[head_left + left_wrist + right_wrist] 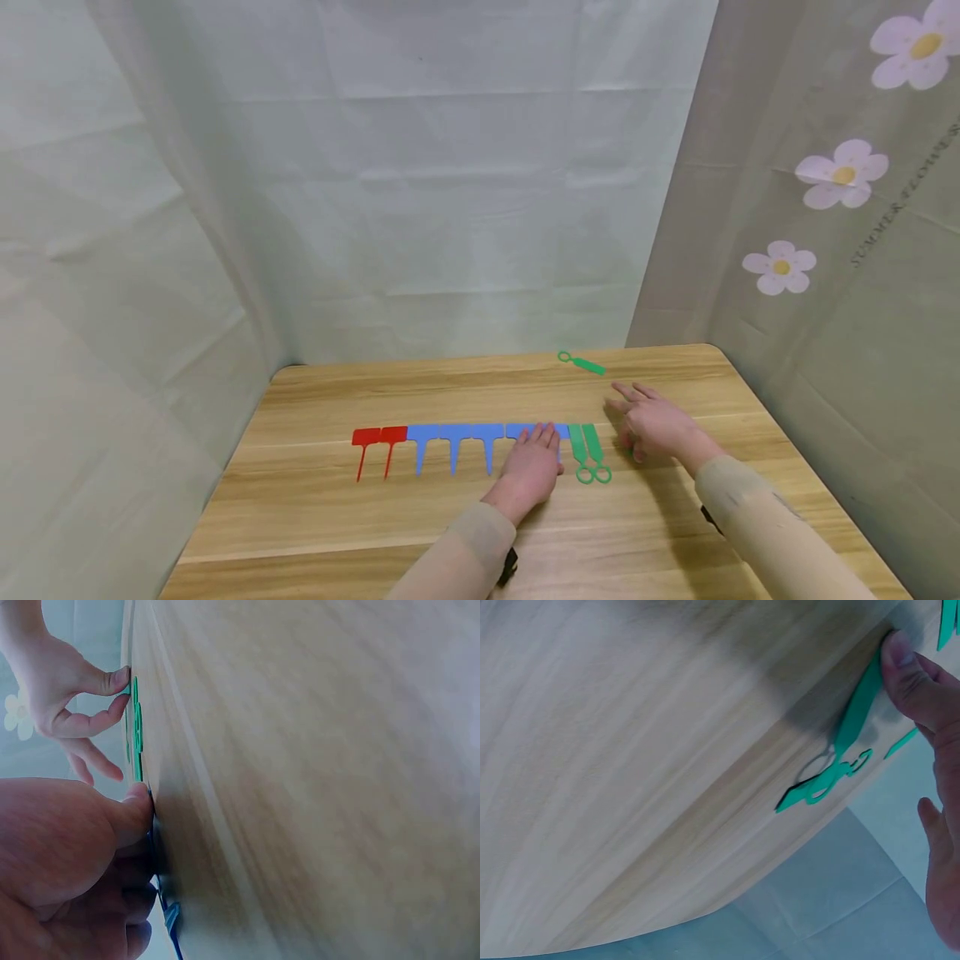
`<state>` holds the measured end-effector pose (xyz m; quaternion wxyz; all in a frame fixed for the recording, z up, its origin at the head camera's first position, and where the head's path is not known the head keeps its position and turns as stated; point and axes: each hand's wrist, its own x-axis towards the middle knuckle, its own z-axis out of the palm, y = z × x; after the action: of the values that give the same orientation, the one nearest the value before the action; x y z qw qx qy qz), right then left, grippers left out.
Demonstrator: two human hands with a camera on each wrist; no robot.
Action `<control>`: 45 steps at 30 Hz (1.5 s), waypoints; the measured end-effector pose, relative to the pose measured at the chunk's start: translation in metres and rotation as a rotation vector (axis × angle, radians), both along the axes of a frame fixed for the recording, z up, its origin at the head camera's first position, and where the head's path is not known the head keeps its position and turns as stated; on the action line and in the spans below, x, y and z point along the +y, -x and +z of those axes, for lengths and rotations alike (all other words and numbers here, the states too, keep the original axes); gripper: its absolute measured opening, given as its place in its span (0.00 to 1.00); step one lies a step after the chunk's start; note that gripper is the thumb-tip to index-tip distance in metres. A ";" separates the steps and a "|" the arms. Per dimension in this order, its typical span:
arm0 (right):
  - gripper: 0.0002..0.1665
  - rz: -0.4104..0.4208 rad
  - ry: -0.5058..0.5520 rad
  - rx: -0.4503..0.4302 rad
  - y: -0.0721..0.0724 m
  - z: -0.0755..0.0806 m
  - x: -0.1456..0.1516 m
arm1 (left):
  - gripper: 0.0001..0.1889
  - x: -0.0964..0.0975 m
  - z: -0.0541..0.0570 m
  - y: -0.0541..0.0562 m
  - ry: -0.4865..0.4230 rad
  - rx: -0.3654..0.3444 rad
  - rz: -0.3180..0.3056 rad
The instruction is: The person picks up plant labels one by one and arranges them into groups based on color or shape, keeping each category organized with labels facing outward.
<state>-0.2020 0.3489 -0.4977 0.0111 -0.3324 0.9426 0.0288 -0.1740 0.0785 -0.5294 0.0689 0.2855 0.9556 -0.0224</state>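
My left hand [531, 462] lies over part of a row of blue T-shaped plant labels [453, 433], its fingers straight on their heads and hiding some of them. In the right wrist view, the thumb and fingers of my right hand [937, 694] pinch one end of a green ring-ended tag [860, 705]. That tag tilts over the table, and its ring end overlaps another green tag [791, 797]. Right of the blue labels, two green ring-ended tags [591, 442] stand side by side, rings toward me. Two red T-shaped labels [381, 436] form the row's left end.
Another green ring-ended tag [588, 366] lies near the back edge of the wooden table [315, 517]. Pale cloth [465, 183] hangs behind and at both sides, with printed flowers [843, 175] on the right.
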 end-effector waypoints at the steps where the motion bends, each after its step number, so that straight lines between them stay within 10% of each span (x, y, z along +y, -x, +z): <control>1: 0.22 -0.002 -0.005 -0.007 0.000 0.001 -0.001 | 0.31 0.000 0.000 0.000 -0.001 0.002 0.000; 30: 0.21 -0.179 0.085 -0.107 -0.015 0.013 0.003 | 0.32 0.000 0.000 0.000 -0.006 -0.011 0.004; 45: 0.11 -0.491 0.463 -0.255 -0.005 0.038 -0.004 | 0.32 0.000 0.000 0.000 -0.031 -0.022 0.013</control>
<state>-0.1966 0.3451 -0.4593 0.0599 -0.0906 0.9670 -0.2306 -0.1742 0.0785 -0.5295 0.0751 0.2805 0.9569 -0.0039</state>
